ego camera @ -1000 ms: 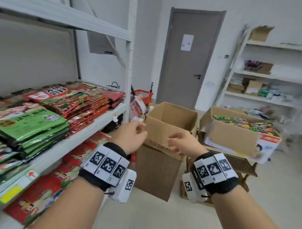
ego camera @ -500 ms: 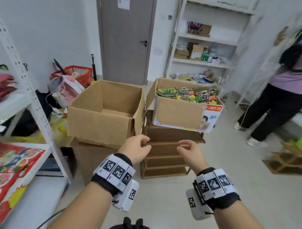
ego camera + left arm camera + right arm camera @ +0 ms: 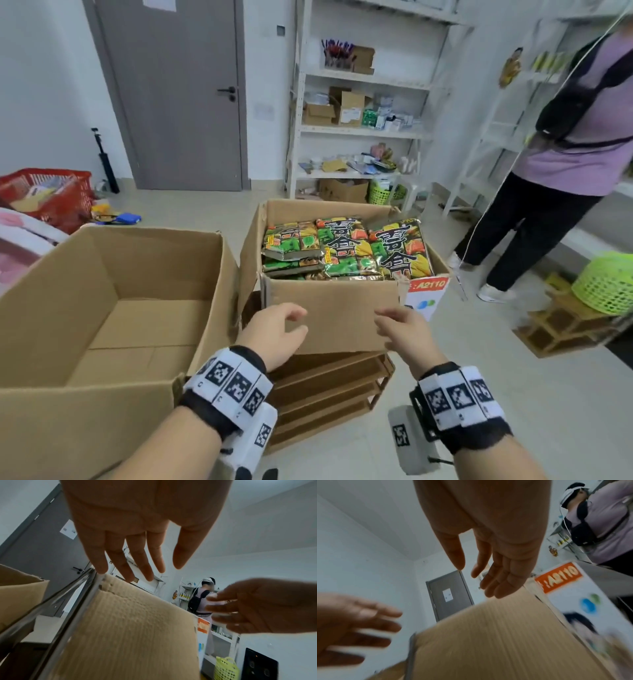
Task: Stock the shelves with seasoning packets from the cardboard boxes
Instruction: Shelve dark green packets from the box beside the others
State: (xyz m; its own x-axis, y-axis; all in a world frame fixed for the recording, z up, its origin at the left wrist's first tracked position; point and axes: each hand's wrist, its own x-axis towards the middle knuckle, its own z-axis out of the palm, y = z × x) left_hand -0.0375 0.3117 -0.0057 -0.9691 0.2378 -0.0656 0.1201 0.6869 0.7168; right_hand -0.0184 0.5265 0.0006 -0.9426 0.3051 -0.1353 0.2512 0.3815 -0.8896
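Note:
A cardboard box [image 3: 329,308] full of green and yellow seasoning packets [image 3: 346,250] stands on a stack of brown trays [image 3: 325,394] in front of me. My left hand [image 3: 277,329] hovers before the box's near wall, fingers loosely spread and holding nothing. My right hand [image 3: 400,329] floats beside it to the right, also relaxed and empty. In the left wrist view the left hand [image 3: 137,555] spreads above the box wall [image 3: 137,628]. The right hand [image 3: 488,574] shows straight fingers above the same box [image 3: 496,642].
An empty cardboard box [image 3: 113,308] stands to the left. A person [image 3: 561,154] in a purple top stands at right near a green basket [image 3: 606,284]. A white shelf unit [image 3: 359,102] and a grey door [image 3: 178,96] lie behind. A red basket [image 3: 48,192] sits far left.
The view has swung right, from the stocked shelf to the boxes, and closer to the packet box. Both hands stayed empty and came up near that box's front wall.

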